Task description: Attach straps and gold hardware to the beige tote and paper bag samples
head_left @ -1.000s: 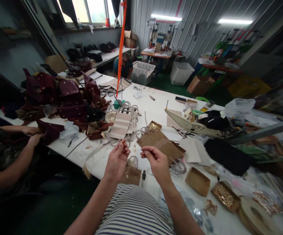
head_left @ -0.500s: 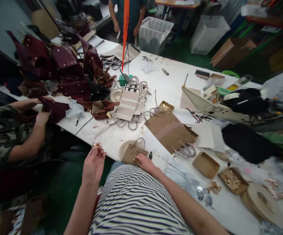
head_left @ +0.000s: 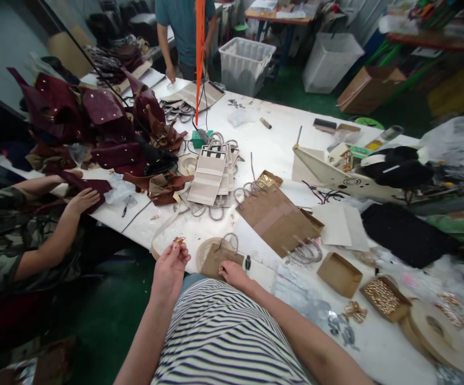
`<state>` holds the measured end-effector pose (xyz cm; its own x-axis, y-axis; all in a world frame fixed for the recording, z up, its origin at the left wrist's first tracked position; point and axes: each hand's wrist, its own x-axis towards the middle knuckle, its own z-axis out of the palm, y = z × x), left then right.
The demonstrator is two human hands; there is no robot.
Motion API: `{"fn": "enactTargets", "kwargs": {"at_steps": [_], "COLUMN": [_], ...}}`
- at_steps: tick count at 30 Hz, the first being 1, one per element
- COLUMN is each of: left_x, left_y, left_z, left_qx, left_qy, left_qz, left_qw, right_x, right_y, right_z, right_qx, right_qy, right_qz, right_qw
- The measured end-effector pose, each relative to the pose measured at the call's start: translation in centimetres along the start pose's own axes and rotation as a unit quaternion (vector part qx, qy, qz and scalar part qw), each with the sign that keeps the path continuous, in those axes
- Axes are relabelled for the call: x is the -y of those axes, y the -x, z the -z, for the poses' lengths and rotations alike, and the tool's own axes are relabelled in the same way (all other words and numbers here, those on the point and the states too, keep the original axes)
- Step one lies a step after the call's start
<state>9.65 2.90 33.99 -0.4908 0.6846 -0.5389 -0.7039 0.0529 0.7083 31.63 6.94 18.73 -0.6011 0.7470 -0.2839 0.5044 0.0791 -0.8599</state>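
My left hand (head_left: 171,270) is raised just off the table's front edge. Its fingers pinch small gold-coloured metal fittings (head_left: 179,240), whose exact kind is too small to tell. My right hand (head_left: 234,274) rests against a small brown bag panel (head_left: 229,256) with a looped grey cord handle (head_left: 235,238). Its thumb and fingertips are closed at the panel's surface, and whatever lies between them is too small to name. Partly under the panel is a beige tape roll (head_left: 205,249). Beside my right hand sits a small black object (head_left: 248,262).
Brown panels with handles (head_left: 274,216) and beige panels (head_left: 206,179) lie ahead. At right are an open box (head_left: 339,274), a box of gold fittings (head_left: 382,297) and a sewing machine (head_left: 348,179). A co-worker's hand (head_left: 83,200) handles maroon material at left; another person (head_left: 182,37) stands opposite.
My left hand has moved right, towards the panel, with the gold fittings in it. My right hand stays at the panel, its fingers slightly lower. The co-worker's nearer hand has shifted onto the maroon material.
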Motion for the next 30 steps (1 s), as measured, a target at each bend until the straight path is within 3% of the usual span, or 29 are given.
{"fn": "enactTargets", "kwargs": {"at_steps": [3,6,9,13,16,19,30], "left_x": [-0.1,0.1,0.7,2.4,3.7,4.6,5.1], "left_y": [-1.0,-2.0,-2.5,-1.7,0.0,1.5,3.4], "left_z": [-1.4,-3.1,-5.9,-10.6,-13.3,-14.6,-15.2], "left_qx": [0.022,0.031,0.044,0.085,0.121,0.142,0.14], "left_qy": [-0.011,-0.019,-0.022,-0.032,-0.047,-0.063,-0.063], "left_qz": [0.001,0.0,0.008,0.004,0.001,0.0,-0.006], "left_qw": [1.0,0.999,0.999,0.996,0.992,0.988,0.988], "right_x": [1.5,3.9,7.8,12.8,14.6,15.1,16.1], "right_y": [0.6,1.3,2.3,3.7,4.2,4.6,5.8], "right_z": [2.2,5.7,10.0,13.8,14.6,14.7,14.8], "right_qx": [-0.048,-0.131,-0.205,-0.237,-0.272,-0.298,-0.267], "right_qy": [-0.056,-0.092,-0.11,-0.036,0.002,0.007,0.038], "right_qz": [-0.003,0.01,0.092,0.207,0.252,0.256,0.27], "right_qw": [0.997,0.987,0.968,0.948,0.929,0.92,0.924]}}
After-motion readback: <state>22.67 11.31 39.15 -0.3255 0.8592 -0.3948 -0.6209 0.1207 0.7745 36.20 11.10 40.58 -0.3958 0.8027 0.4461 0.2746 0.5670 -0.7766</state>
